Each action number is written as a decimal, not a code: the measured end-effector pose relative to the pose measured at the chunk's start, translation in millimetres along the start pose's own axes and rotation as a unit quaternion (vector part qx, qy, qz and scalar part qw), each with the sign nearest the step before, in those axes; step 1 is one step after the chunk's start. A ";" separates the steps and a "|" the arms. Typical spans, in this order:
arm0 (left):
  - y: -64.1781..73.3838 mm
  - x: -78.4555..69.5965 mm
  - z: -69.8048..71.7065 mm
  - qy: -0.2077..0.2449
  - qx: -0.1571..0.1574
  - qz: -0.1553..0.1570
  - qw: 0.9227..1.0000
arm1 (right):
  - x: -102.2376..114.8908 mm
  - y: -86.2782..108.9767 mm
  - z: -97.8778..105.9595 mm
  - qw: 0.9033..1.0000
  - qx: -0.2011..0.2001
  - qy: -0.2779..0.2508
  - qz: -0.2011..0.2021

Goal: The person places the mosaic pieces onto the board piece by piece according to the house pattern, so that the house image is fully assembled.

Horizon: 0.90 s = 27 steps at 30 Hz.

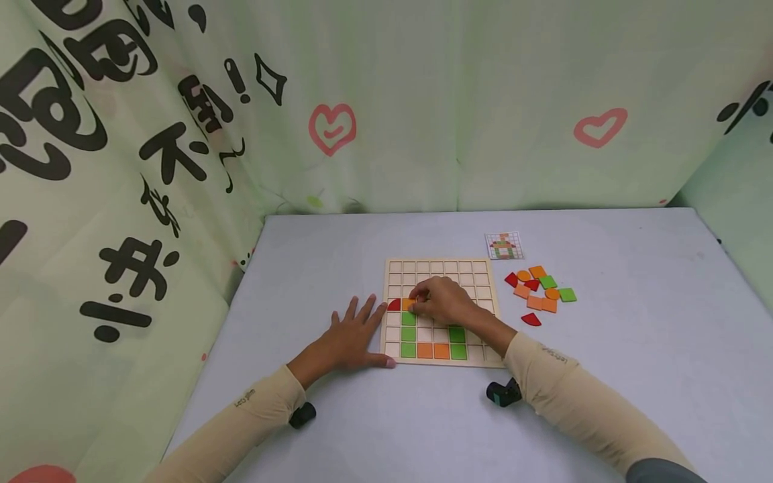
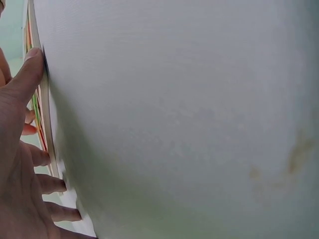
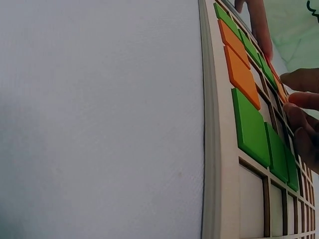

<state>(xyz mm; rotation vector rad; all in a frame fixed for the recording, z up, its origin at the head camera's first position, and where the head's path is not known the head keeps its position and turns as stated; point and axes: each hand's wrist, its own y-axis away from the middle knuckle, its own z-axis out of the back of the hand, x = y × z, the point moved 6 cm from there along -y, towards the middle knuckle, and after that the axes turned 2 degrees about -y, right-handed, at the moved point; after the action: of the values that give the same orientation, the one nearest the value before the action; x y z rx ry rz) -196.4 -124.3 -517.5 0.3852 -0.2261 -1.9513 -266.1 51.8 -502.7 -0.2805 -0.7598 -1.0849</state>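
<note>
A wooden grid board [image 1: 495, 345] lies on the table with colored tiles in some of its squares. My right hand [image 1: 445, 302] is over the board's middle, its curled fingers and thumb pinching an orange square tile [image 1: 407, 304] in the left part of the grid. Just left of that tile sits a red quarter-round tile [image 1: 394, 305]. Green square tiles [image 3: 249, 127] form two columns, joined along the bottom by two orange square tiles [image 3: 241, 74]. My left hand [image 1: 350, 341] spreads its fingers along the board's left edge, with the thumb [image 2: 31, 69] against the near corner.
Right of the board lies a loose group of orange, green and red tiles [image 1: 549, 305], some round. A small pattern card [image 1: 504, 246] rests behind them. A printed curtain [image 1: 459, 107] hangs behind the white table [image 1: 634, 349].
</note>
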 end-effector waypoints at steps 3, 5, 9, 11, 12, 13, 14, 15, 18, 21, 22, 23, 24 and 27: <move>-0.7 0.5 -1.1 -0.001 0.001 0.000 1.000 | -1.1 5.1 3.0 1.000 0.005 -0.003 -0.003; -1.4 1.1 -2.2 0.003 0.003 0.000 1.000 | -2.4 10.1 7.7 1.000 0.009 -0.012 0.000; -1.4 1.6 -2.8 0.005 0.008 0.004 1.000 | -9.0 20.9 20.8 0.999 0.014 -0.029 0.019; -1.1 1.8 -3.0 0.005 0.007 0.005 1.000 | -15.4 26.6 27.6 0.999 0.014 -0.031 0.027; -1.2 2.1 -3.3 0.004 0.007 0.006 1.000 | -19.4 29.7 31.0 0.999 0.014 -0.032 0.027; -1.3 2.0 -3.4 0.003 0.008 0.006 1.000 | -23.8 33.2 34.5 0.999 0.013 -0.031 0.027; -1.2 2.0 -3.5 0.003 0.007 0.006 1.000 | -28.4 36.5 37.9 0.999 0.011 -0.031 0.026; -1.3 2.0 -3.6 0.003 0.007 0.006 1.000 | -32.9 40.1 41.8 0.999 0.009 -0.032 0.028; -1.4 2.3 -3.5 0.003 0.008 0.007 1.000 | -48.1 51.1 53.6 0.999 0.002 -0.037 0.024; -1.5 2.8 -3.8 0.002 0.010 0.009 1.000 | -63.4 62.0 65.8 0.999 -0.014 -0.037 0.021; -1.5 2.8 -3.6 0.002 0.010 0.009 1.000 | -68.4 65.6 69.9 0.999 -0.020 -0.033 0.021; -1.5 2.8 -3.5 0.003 0.010 0.009 1.000 | -73.1 69.3 74.0 0.999 -0.027 -0.031 0.020; -1.3 2.7 -3.5 0.003 0.011 0.009 1.000 | -77.6 72.9 77.9 0.999 -0.032 -0.029 0.019; -0.7 2.2 -2.5 0.004 0.009 0.009 1.000 | -91.3 84.1 89.6 0.999 -0.046 -0.029 0.006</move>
<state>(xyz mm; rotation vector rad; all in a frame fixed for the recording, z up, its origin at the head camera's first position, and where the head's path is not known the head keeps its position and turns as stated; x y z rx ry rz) -196.9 -126.0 -520.4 0.4019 -0.2404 -1.9299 -252.7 203.5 -487.5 -0.3959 -0.7596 -1.1054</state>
